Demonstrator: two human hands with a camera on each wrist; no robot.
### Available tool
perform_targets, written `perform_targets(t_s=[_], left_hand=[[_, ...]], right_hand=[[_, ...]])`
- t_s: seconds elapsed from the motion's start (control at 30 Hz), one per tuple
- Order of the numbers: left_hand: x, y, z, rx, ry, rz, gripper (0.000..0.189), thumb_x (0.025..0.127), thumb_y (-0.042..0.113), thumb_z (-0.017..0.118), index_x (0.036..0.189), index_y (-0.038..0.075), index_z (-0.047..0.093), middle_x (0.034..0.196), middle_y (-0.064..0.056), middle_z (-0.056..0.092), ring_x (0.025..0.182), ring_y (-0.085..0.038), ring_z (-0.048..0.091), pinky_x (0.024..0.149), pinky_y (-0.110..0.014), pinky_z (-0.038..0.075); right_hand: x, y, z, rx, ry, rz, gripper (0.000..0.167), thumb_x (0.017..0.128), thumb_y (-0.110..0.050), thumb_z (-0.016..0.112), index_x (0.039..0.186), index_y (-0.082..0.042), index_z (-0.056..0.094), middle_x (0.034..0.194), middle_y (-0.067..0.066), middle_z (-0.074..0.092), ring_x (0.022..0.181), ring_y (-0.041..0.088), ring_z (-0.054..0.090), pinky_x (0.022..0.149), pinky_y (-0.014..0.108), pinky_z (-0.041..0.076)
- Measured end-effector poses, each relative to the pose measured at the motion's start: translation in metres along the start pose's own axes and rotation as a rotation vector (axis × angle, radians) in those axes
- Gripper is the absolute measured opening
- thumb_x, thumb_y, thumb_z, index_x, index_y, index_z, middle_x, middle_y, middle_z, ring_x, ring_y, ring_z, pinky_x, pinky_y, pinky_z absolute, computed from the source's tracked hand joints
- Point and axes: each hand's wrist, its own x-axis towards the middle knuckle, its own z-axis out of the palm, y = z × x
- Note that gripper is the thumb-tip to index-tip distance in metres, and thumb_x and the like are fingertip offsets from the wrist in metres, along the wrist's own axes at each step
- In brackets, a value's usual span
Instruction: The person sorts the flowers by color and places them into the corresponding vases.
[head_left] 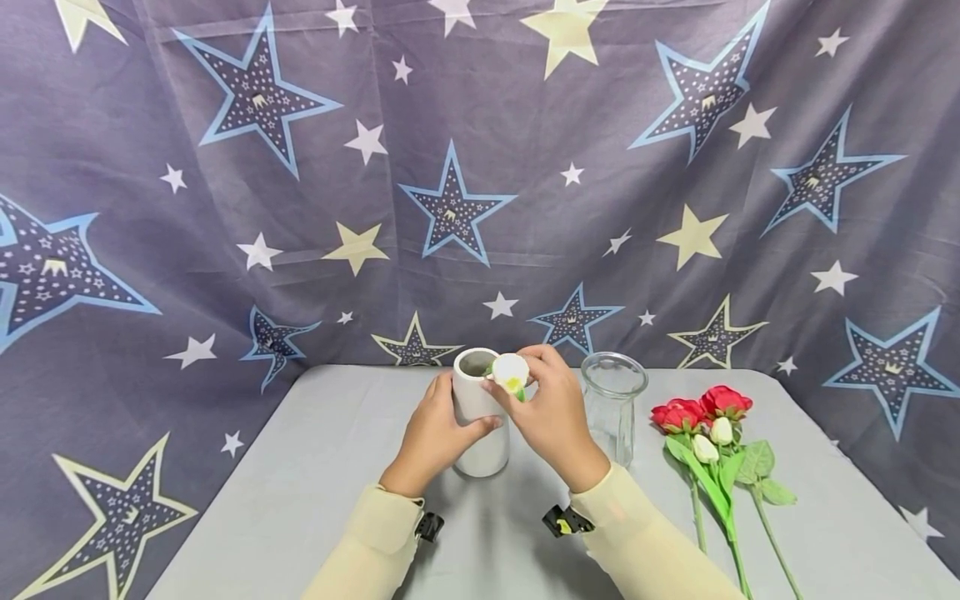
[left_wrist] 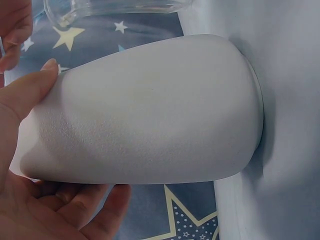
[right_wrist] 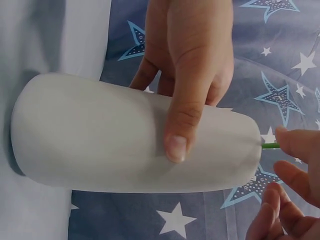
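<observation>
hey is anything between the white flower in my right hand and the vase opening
Nothing visible. Your right hand holds the white flower at the mouth of the vase, and its green stem meets the opening. The glass jar stands off to the right, out of the way. The vase's bottom is hidden.

- Your head view looks forward and down across the table (head_left: 315,450) to its far edge, from farthest off.
- Your left wrist view sits close, sideways to the white vase (left_wrist: 145,115).
- Your right wrist view, also close, shares it, turned oppositely.
</observation>
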Motion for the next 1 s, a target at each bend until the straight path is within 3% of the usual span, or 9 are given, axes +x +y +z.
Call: perform_targets(t_s=[0.27, 0.5, 0.63, 0.83, 1.0], left_hand=[[0.0011, -0.0012, -0.0009, 0.000, -0.014, -0.022, 0.092, 0.078, 0.054, 0.087, 0.148, 0.012, 0.045, 0.133, -0.006, 0.057, 0.113, -0.026, 0.064, 0.095, -0.049, 0.053], [-0.0004, -0.0007, -0.0002, 0.002, -0.011, -0.023, 0.090, 0.077, 0.053, 0.088, 0.145, 0.011, 0.046, 0.130, -0.008, 0.059, 0.111, -0.027, 0.064, 0.092, -0.049, 0.053], [-0.0006, -0.0001, 0.0001, -0.008, -0.009, -0.013, 0.092, 0.077, 0.052, 0.088, 0.147, 0.011, 0.045, 0.132, -0.008, 0.058, 0.113, -0.027, 0.064, 0.094, -0.050, 0.052], [-0.0006, 0.0000, 0.0011, 0.003, -0.012, -0.009, 0.094, 0.077, 0.054, 0.088, 0.148, 0.011, 0.045, 0.138, -0.009, 0.057, 0.118, -0.029, 0.063, 0.098, -0.050, 0.051], [-0.0001, -0.0010, 0.0015, 0.000, -0.013, -0.009, 0.095, 0.076, 0.054, 0.088, 0.148, 0.011, 0.045, 0.141, -0.009, 0.056, 0.122, -0.029, 0.062, 0.100, -0.050, 0.051]], right_hand=[[0.0028, -0.0034, -0.0005, 0.001, 0.032, -0.009, 0.026, 0.084, -0.032, 0.086, 0.097, -0.016, 0.071, 0.094, -0.004, 0.065, 0.078, 0.011, 0.063, 0.066, 0.032, 0.052], [0.0084, -0.0030, 0.0056, -0.071, 0.015, -0.042, 0.021, 0.085, -0.027, 0.087, 0.097, -0.022, 0.071, 0.090, -0.004, 0.066, 0.070, 0.011, 0.060, 0.061, 0.027, 0.049], [0.0094, -0.0021, 0.0073, -0.082, -0.032, 0.006, 0.018, 0.086, -0.031, 0.085, 0.095, -0.021, 0.073, 0.089, 0.001, 0.065, 0.071, 0.013, 0.058, 0.061, 0.029, 0.047], [0.0097, -0.0007, 0.0078, -0.070, -0.085, 0.085, 0.031, 0.083, -0.036, 0.088, 0.099, -0.012, 0.078, 0.100, 0.003, 0.065, 0.085, 0.018, 0.063, 0.072, 0.037, 0.051], [0.0081, 0.0001, 0.0065, -0.059, -0.104, 0.118, 0.036, 0.081, -0.037, 0.089, 0.105, -0.013, 0.077, 0.099, 0.003, 0.063, 0.081, 0.016, 0.057, 0.070, 0.035, 0.048]])
